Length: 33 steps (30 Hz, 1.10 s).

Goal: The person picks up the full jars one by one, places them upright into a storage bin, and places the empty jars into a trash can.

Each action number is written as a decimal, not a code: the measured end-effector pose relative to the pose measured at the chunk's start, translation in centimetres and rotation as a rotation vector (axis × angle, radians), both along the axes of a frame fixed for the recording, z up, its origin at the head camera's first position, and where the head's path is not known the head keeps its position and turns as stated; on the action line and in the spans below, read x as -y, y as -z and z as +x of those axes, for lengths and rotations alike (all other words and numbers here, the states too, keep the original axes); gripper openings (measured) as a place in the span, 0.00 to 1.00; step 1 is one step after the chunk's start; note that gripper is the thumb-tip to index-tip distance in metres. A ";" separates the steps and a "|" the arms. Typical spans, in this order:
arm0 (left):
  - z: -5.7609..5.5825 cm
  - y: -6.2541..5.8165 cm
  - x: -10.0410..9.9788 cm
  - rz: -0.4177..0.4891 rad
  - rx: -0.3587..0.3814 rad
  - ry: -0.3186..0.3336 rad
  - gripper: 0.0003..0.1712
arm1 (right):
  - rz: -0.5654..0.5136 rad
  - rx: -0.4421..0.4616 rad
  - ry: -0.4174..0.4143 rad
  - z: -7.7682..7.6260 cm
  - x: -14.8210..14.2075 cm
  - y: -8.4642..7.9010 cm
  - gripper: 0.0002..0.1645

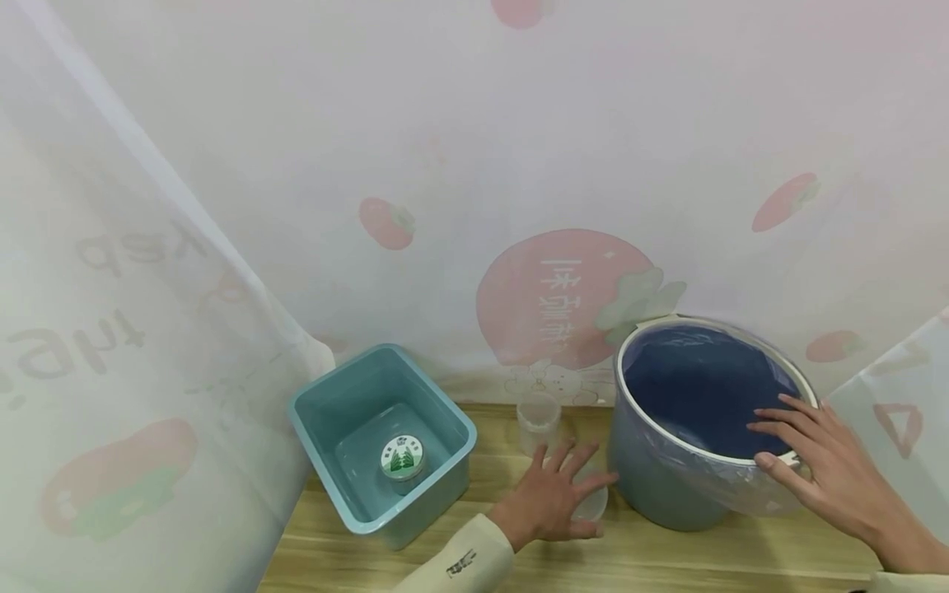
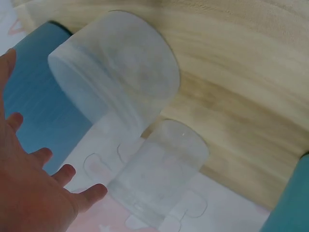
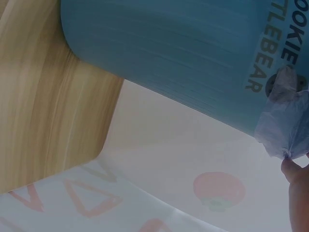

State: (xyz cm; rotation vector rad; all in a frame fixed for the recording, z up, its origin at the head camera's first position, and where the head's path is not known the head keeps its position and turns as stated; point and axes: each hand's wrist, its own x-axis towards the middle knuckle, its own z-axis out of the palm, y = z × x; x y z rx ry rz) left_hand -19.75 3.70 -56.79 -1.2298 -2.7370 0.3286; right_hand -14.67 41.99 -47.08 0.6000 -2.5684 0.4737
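Clock set on the head view, 12 at the printed cloth (image 1: 437, 140).

Your left hand (image 1: 544, 498) is spread wide, holding nothing by the look of it, fingers fanned beside the larger clear container (image 1: 591, 499). That sits at its 3 o'clock; contact cannot be told. The smaller clear container (image 1: 539, 422) stands at 12.

Your right hand (image 1: 834, 469) lies at the bin's 4 o'clock, fingers extended and apart over the white rim (image 1: 625, 391) of the bin (image 1: 663, 494). A transparent liner (image 1: 756, 486) is turned down over that rim, presumably so the ring keeps it from slipping in. In the right wrist view the plastic bunches at your thumb; your hand probably steadies it there, though whether you pinch it cannot be told.

The tub (image 1: 442, 494) is at your left hand's 9 to 10, with a lidded jar (image 1: 403, 459) upright on its floor, likely kept there so the walls contain it.

Edges: the table (image 1: 493, 453) meets the cloth behind the containers, so 12 is tight. Bare wood shows between tub and containers; the larger container sits close to the bin, leaving little margin at 3.
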 end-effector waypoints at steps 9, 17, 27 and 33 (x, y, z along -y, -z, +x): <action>-0.3 2.1 -0.5 -0.007 0.004 -0.006 0.52 | -0.002 -0.006 -0.001 -0.1 0.1 0.0 0.25; -0.2 3.1 -0.6 0.025 0.009 0.000 0.52 | -0.013 -0.010 -0.013 0.0 0.1 0.0 0.25; -0.3 4.0 -0.7 0.046 -0.005 0.004 0.50 | -0.026 -0.001 -0.010 0.0 0.0 0.1 0.25; -0.3 4.7 -0.4 0.081 0.038 0.006 0.50 | -0.025 0.004 -0.007 -0.1 0.0 0.2 0.25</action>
